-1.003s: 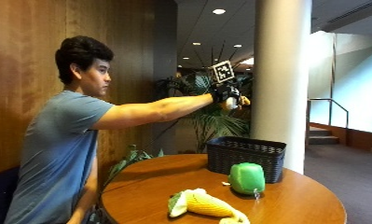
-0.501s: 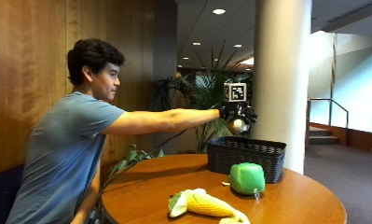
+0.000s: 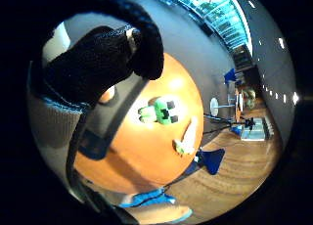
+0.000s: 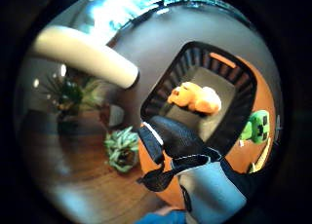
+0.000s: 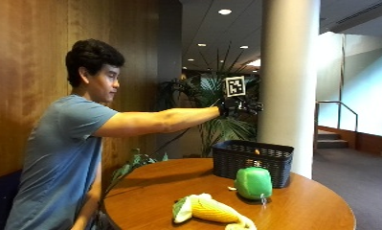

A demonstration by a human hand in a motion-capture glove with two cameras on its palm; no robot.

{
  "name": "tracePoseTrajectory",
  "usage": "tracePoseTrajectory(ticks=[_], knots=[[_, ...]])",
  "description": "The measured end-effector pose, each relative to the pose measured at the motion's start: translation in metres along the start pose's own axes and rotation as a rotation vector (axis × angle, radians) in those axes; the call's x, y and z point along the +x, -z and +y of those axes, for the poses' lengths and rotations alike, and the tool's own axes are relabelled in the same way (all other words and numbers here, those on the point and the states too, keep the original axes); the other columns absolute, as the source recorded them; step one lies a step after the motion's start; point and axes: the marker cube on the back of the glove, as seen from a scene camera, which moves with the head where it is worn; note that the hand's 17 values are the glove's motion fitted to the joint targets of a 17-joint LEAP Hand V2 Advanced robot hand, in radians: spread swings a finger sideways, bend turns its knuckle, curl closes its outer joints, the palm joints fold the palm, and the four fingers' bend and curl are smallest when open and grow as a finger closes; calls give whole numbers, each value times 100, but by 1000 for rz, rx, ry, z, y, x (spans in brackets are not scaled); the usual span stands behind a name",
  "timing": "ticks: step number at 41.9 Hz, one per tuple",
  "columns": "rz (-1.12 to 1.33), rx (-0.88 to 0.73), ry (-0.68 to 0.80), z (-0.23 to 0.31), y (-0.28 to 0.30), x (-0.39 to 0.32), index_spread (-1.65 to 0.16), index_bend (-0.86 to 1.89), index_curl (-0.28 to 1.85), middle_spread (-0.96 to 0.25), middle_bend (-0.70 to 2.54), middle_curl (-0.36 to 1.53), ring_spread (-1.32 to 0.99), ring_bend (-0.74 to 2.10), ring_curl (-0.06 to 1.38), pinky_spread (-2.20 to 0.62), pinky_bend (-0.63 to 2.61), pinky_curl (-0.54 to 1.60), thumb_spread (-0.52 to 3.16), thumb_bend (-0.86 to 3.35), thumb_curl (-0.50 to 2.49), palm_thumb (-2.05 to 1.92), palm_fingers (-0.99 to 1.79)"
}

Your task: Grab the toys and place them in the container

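Note:
My gloved right hand (image 5: 239,105) is stretched out high above the black basket (image 5: 251,160), fingers spread and holding nothing. In the thumb side palm view an orange plush toy (image 4: 195,98) lies on the floor of the basket (image 4: 161,95), straight below the glove's fingers (image 4: 178,136). A green blocky toy (image 5: 253,183) stands on the round table right in front of the basket. A plush corn cob (image 5: 209,211) lies near the table's front edge. The little finger side palm view shows the green toy (image 3: 164,111) and the corn (image 3: 187,137) on the table too.
The round wooden table (image 5: 318,206) has bare room to the right of the toys. A white pillar (image 5: 289,72) rises just behind the basket, with potted plants (image 5: 206,96) beside it. A wood-panelled wall (image 5: 25,72) runs behind the person.
The orange toy that my hand held over the basket has left it and lies in the basket. My hand dipped, then rose a little, with its fingers spread.

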Motion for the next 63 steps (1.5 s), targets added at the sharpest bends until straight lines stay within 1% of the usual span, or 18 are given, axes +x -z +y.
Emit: tracePoseTrajectory(ticks=[2, 4, 6, 9, 13, 16, 20, 24, 27, 31, 34, 37, 43, 46, 50, 56, 60, 63], knots=[[3, 8, -11, 7, 5, 13, -28, 14, 16, 11, 14, 45, 5, 50, 21, 2, 135, 43, 113, -5, 35, -5, -17], [-4, 13, -92, 12, 10, 23, -28, 13, 16, 12, 14, 44, 6, 48, 20, 3, 135, 43, 113, -5, 34, -4, -17], [-1, 15, -133, 18, 15, 30, -28, 12, 16, 12, 14, 43, 7, 50, 21, 4, 133, 42, 113, -4, 33, -4, -16], [17, 26, -108, 34, 25, 48, -28, 11, 16, 12, 15, 41, 8, 52, 21, 5, 132, 41, 113, -4, 32, -4, -15], [50, 43, -3, 62, 40, 79, -28, 10, 16, 12, 15, 40, 9, 53, 22, 6, 131, 40, 113, -4, 31, -4, -14], [73, 44, -25, 77, 49, 100, -28, 10, 16, 13, 16, 39, 9, 53, 22, 7, 130, 39, 113, -4, 30, -3, -15], [-23, 47, -52, 95, 58, 127, -28, 10, 17, 12, 16, 38, 10, 53, 22, 7, 130, 39, 114, -3, 30, -2, -14], [-42, 40, -133, 115, 60, 167, -28, 10, 17, 12, 16, 37, 10, 53, 22, 7, 129, 38, 114, -3, 29, -2, -14], [40, 37, -117, 132, 56, 196, -28, 11, 17, 12, 17, 36, 10, 53, 22, 7, 128, 37, 115, -3, 29, -2, -14], [42, 39, -99, 154, 51, 229, -28, 11, 17, 12, 17, 36, 10, 53, 22, 8, 128, 37, 115, -3, 29, -1, -13], [106, 35, -160, 168, 43, 259, -28, 11, 17, 12, 17, 35, 10, 52, 22, 7, 128, 37, 115, -3, 28, -1, -14], [89, 22, -190, 181, 35, 274, -29, 11, 17, 11, 17, 35, 11, 51, 22, 7, 128, 36, 115, -3, 28, -1, -13], [0, -18, -97, 204, 16, 301, -29, 11, 17, 11, 17, 34, 11, 50, 22, 7, 128, 36, 115, -3, 28, -2, -14], [48, -25, -197, 210, 0, 320, -29, 10, 17, 11, 16, 34, 11, 48, 22, 7, 129, 36, 115, -3, 28, -2, -16], [61, -48, -236, 220, -28, 341, -29, 10, 17, 11, 16, 33, 11, 45, 21, 7, 128, 36, 114, -3, 28, -2, -16], [70, -111, -151, 236, -67, 366, -29, 10, 17, 10, 16, 32, 11, 44, 21, 8, 128, 35, 114, -3, 28, -1, -16], [21, -158, -240, 240, -94, 375, -29, 10, 17, 9, 15, 32, 10, 43, 21, 7, 129, 36, 114, -3, 28, -2, -17], [8, -196, -274, 244, -114, 384, -29, 10, 17, 9, 15, 31, 10, 41, 21, 7, 130, 36, 114, -3, 27, -2, -18]])
